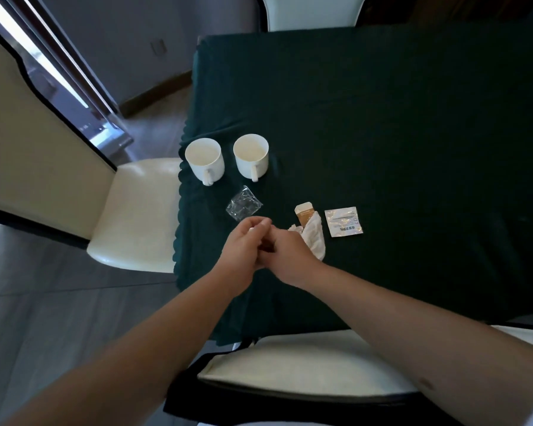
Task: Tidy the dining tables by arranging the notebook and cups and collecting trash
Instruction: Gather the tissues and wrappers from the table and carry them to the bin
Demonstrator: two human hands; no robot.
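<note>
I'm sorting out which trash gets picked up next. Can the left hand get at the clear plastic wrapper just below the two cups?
Probably yes. The clear plastic wrapper lies flat on the tablecloth just beyond the left hand, with nothing between them. The left hand is pressed against the right hand, so it may need freeing first.

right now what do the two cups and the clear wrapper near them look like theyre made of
Left cup and right cup: likely glazed ceramic, given the smooth white walls, thick rims and moulded handles. Clear wrapper: thin transparent plastic film, probably cellophane; the green tablecloth shows through and its creases catch glints.
</note>
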